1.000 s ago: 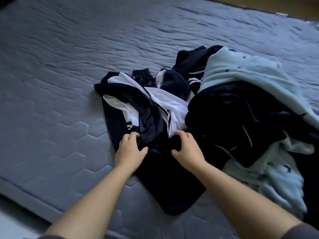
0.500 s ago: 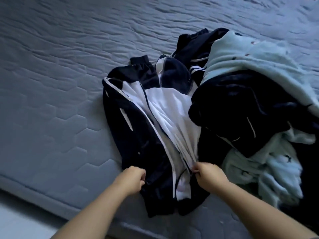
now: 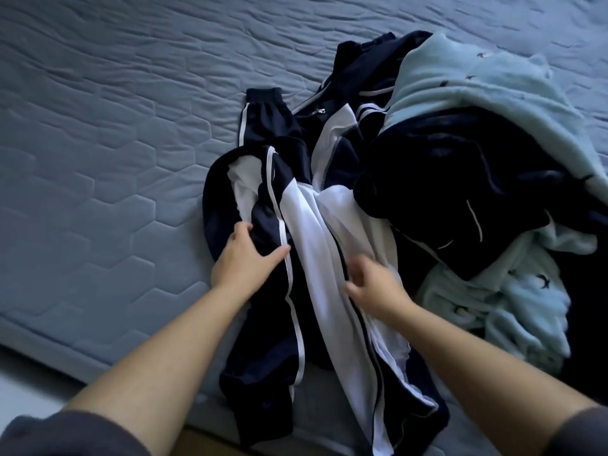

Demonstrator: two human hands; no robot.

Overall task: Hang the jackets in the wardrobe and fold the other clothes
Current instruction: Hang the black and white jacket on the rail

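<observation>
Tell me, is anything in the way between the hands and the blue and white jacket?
Nothing is. The left hand rests on the dark part of the jacket and the right hand pinches its white front. The pile of other clothes lies beside it on the right. The wardrobe is out of view.

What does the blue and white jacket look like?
The jacket is navy with white panels and thin white stripes, in smooth cloth. It has a front zip and lies crumpled on the bed, its hem over the near edge. The left hand rests flat on a navy part; the right hand seems to pinch the zip edge. Other clothes lie against it on the right.
</observation>
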